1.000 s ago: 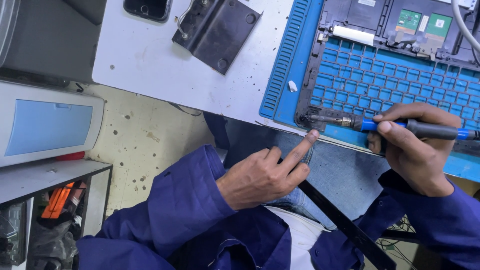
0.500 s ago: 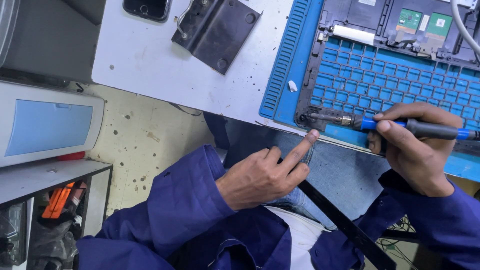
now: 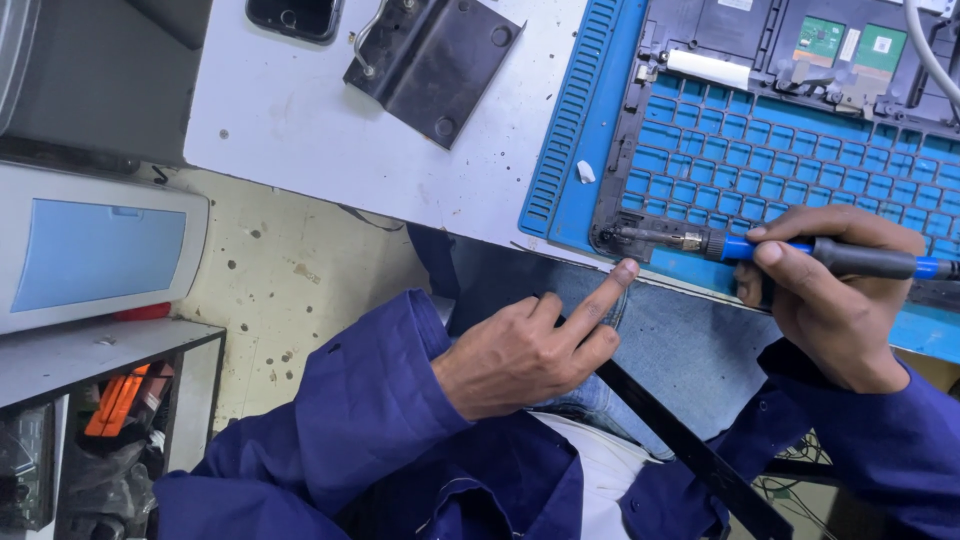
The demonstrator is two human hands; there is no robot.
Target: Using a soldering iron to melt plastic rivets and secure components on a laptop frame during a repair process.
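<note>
My right hand (image 3: 835, 295) is wrapped around a screwdriver (image 3: 790, 250) with a blue and black handle, thumb and forefinger pinching it near the blue collar, the other fingers curled under; the wrist comes in from the lower right in a dark blue sleeve (image 3: 880, 440); the tool lies nearly level, its metal tip pointing left and resting at the lower left corner of the black laptop frame (image 3: 615, 180), which sits on the blue mat (image 3: 570, 150) on the white table (image 3: 330, 130). My left hand (image 3: 535, 345) holds nothing; it lies palm down over my lap, forefinger stretched out so its tip touches the table's front edge just below the screwdriver's tip, the other fingers loosely bent. Further back on the table lie a dark metal bracket (image 3: 435, 60) and a phone (image 3: 295, 15); a black strip (image 3: 680, 445) slants across my lap.
</note>
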